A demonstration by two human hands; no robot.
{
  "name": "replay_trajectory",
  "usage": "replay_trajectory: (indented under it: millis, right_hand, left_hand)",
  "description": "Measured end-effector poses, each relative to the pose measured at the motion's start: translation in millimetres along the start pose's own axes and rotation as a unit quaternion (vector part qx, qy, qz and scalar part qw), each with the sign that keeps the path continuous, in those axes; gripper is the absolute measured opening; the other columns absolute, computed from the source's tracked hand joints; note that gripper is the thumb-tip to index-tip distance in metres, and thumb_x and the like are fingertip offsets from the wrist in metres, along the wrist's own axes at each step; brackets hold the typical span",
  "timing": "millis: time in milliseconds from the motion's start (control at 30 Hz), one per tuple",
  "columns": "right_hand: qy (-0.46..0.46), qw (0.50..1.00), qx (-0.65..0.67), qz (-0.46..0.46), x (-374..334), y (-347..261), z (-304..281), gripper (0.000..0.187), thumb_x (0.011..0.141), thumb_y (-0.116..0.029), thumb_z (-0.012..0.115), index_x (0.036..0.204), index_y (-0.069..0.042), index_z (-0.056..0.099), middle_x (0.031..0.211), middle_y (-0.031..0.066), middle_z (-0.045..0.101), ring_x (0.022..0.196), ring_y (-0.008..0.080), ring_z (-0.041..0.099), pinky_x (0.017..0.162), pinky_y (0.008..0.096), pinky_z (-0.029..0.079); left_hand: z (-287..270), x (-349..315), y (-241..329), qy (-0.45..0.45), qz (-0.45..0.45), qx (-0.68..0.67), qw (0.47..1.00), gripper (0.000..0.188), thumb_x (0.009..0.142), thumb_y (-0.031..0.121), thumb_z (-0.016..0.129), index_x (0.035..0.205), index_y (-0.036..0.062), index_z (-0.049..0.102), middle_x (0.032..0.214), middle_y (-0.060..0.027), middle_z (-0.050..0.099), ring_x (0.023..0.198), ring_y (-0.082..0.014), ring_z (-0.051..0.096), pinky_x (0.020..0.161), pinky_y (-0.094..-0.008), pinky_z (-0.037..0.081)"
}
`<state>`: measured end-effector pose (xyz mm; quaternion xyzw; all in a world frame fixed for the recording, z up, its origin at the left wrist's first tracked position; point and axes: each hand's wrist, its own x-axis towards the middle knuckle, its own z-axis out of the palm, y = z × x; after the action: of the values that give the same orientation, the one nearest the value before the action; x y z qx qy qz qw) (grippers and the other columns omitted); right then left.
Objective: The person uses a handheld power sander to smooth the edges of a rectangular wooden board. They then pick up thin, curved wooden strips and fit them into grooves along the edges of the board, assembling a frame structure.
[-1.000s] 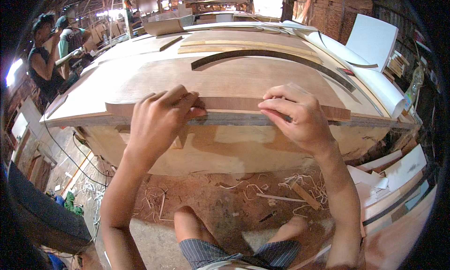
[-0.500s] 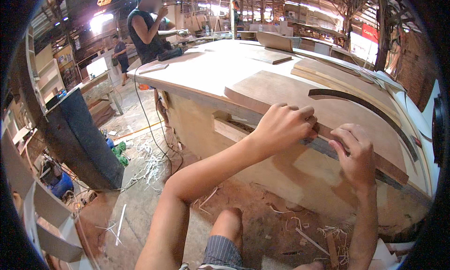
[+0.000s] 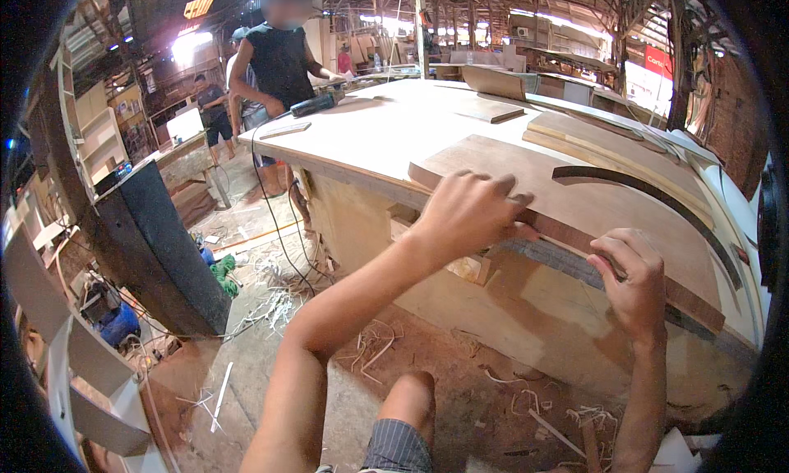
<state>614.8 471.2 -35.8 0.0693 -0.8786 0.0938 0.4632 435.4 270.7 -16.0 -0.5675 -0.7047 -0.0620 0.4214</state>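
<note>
A brown wooden panel [image 3: 493, 162] with a curved outline lies on the white-topped workbench [image 3: 362, 115], its thick edge facing me. My left hand [image 3: 477, 203] is closed at the middle of that edge, fingers curled over it. Farther right along the same edge, my right hand [image 3: 631, 272] is bent in a pinch, thumb toward the left hand. A thin pale line runs along the edge between them. Whatever the fingers hold is hidden or too small to make out. On top of the panel rests a dark curved strip [image 3: 649, 189].
Stacked boards [image 3: 608, 154] lie behind the panel. A dark power tool [image 3: 316, 105] sits at the bench's far left corner, its cord hanging down, beside a co-worker [image 3: 279, 66]. A dark upright panel [image 3: 168, 247] stands at left. Pale strip scraps [image 3: 275, 304] litter the floor.
My left hand has slid left along the panel's edge, away from the right hand, which stays at about the same spot. The co-worker's raised arm has come down. The view has shifted slightly.
</note>
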Motion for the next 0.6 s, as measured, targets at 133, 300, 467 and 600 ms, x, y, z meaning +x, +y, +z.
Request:
replay_trajectory:
  millis: [133,300,467,600]
  right_hand:
    - [-0.002,1.000,0.005,-0.001,0.9,-0.4,4.6,0.018,0.074,-0.003,0.076,0.090,-0.003,0.067,0.091,0.0108,0.065,0.086,0.0312,0.063,0.074,0.0398,0.050]
    - [0.004,1.000,-0.011,0.005,0.1,2.5,1.5,0.019,0.073,-0.004,0.077,0.089,-0.004,0.068,0.090,0.0109,0.065,0.085,0.0313,0.063,0.074,0.0395,0.050]
    - [0.001,1.000,-0.015,0.006,0.4,-0.4,2.3,0.019,0.072,-0.004,0.078,0.088,-0.004,0.067,0.089,0.0109,0.065,0.084,0.0312,0.064,0.073,0.0393,0.050]
    - [0.000,1.000,-0.011,-0.001,1.3,-0.7,4.2,0.019,0.072,-0.004,0.078,0.088,-0.004,0.067,0.089,0.0110,0.065,0.084,0.0312,0.064,0.073,0.0393,0.050]
  left_hand:
    - [-10.9,-29.7,-34.2,0.017,-0.011,-0.012,1.000,0.053,0.083,0.044,0.067,0.130,0.0227,0.060,0.093,-0.0013,0.065,0.082,-0.0229,0.067,0.077,-0.0363,0.054]
    - [5.4,-50.1,-70.9,0.088,0.006,-0.066,0.994,0.043,0.079,0.031,0.075,0.120,0.0193,0.063,0.098,-0.0002,0.066,0.090,-0.0217,0.065,0.084,-0.0371,0.051]
    - [12.2,-57.0,-77.9,0.115,0.025,-0.059,0.991,0.025,0.088,0.033,0.064,0.108,0.0189,0.063,0.097,0.0034,0.063,0.090,-0.0172,0.062,0.084,-0.0338,0.050]
    - [16.0,-58.7,-77.2,0.111,0.003,-0.062,0.992,0.022,0.087,0.033,0.065,0.104,0.0186,0.065,0.097,0.0042,0.063,0.091,-0.0164,0.062,0.081,-0.0335,0.048]
